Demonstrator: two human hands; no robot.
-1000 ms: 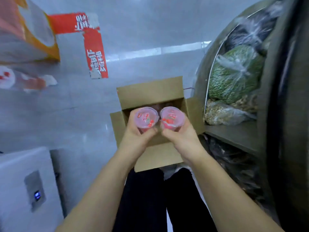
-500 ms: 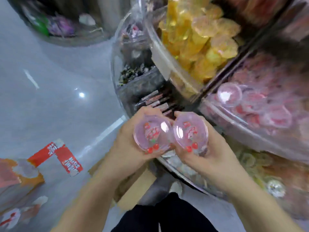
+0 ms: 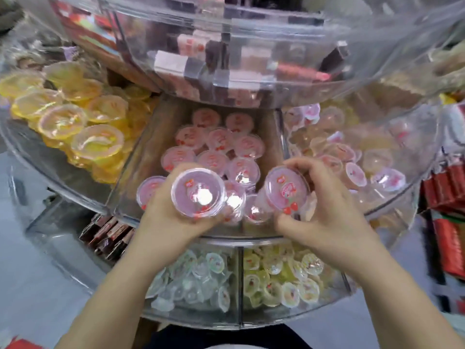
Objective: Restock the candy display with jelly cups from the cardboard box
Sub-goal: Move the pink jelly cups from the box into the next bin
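My left hand (image 3: 168,220) grips a pink jelly cup (image 3: 198,192) with a clear lid, held over the front of the middle compartment of the clear round candy display (image 3: 141,197). A second pink jelly cup (image 3: 286,190), tilted a little to the left, is held in my right hand (image 3: 324,210) at the right side of the same compartment. Several pink jelly cups (image 3: 221,147) lie in that compartment below and behind my hands. The cardboard box is out of view.
Yellow jelly cups (image 3: 75,117) fill the compartment to the left, pale cups (image 3: 352,157) the one to the right. A lower tier holds clear cups (image 3: 196,280) and yellowish cups (image 3: 284,278). An upper clear tier (image 3: 226,59) overhangs the back. Red packets (image 3: 450,210) stand at right.
I have turned from the cardboard box on the floor up to the display. Both hands, each with a pink cup, have moved apart and over the pink compartment.
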